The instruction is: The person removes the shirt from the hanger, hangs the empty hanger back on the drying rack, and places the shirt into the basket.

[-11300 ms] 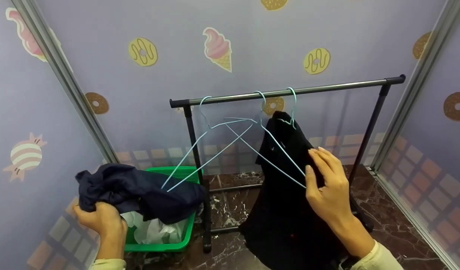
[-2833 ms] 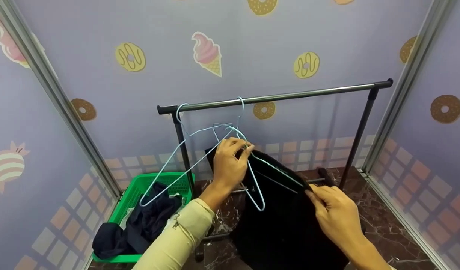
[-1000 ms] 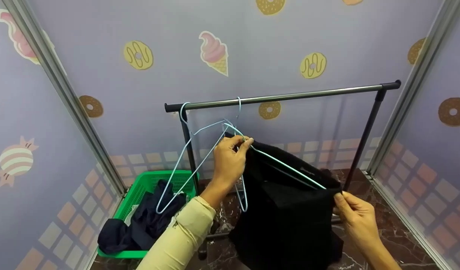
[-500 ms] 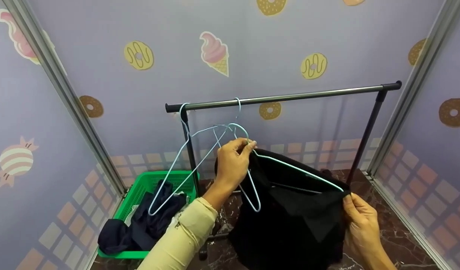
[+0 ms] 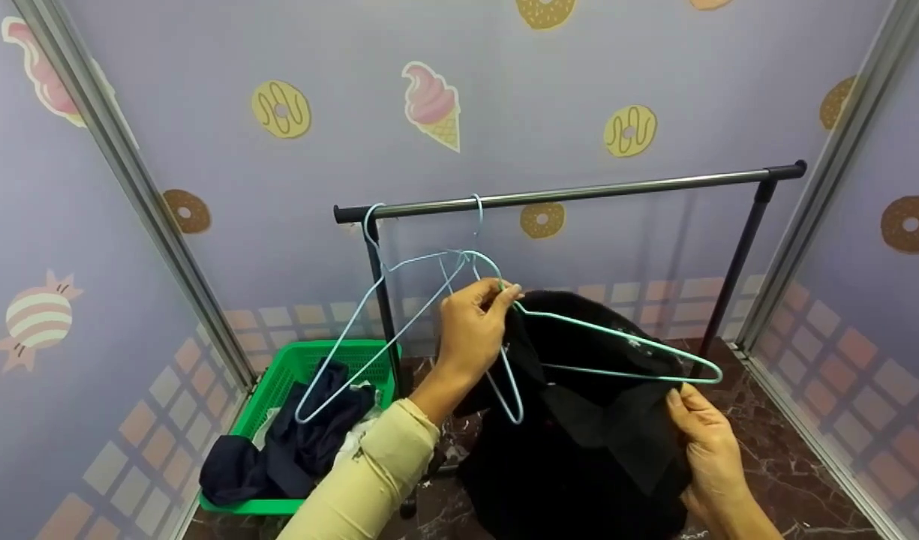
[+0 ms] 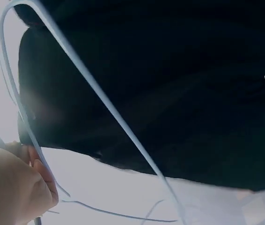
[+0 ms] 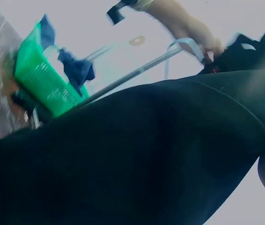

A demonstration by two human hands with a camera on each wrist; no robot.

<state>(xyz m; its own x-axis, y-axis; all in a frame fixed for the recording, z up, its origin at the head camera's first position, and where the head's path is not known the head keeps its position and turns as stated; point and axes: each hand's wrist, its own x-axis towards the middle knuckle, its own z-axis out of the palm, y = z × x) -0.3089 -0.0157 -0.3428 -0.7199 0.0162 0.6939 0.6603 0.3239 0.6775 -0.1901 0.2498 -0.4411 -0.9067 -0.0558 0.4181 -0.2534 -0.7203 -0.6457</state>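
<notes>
My left hand [image 5: 470, 330] pinches a pale teal wire clothes hanger [image 5: 609, 328] just below its hook, in front of the rail. A black garment [image 5: 564, 465] hangs around the hanger with its top opening spread wide. The hanger's right end sticks out past the garment's edge. Just under that end, my right hand [image 5: 710, 435] pinches the rim of the opening. Black cloth fills most of both wrist views; in the right wrist view the left hand [image 7: 200, 37] shows at the hanger's neck. What lies on the garment's left side is partly hidden by my left hand.
Two bare hangers, the left one [image 5: 346, 322] nearer the post, hang from the metal rail [image 5: 617, 192] of a dark rack. A green basket [image 5: 279, 375] at lower left holds navy cloth [image 5: 301, 442] and white cloth. Patterned wall panels enclose the marble-look floor.
Since the first frame, the black garment's hanger has come off the rail and the navy cloth has gone into the basket. Over the last half second, the hanger's right end has emerged from the garment.
</notes>
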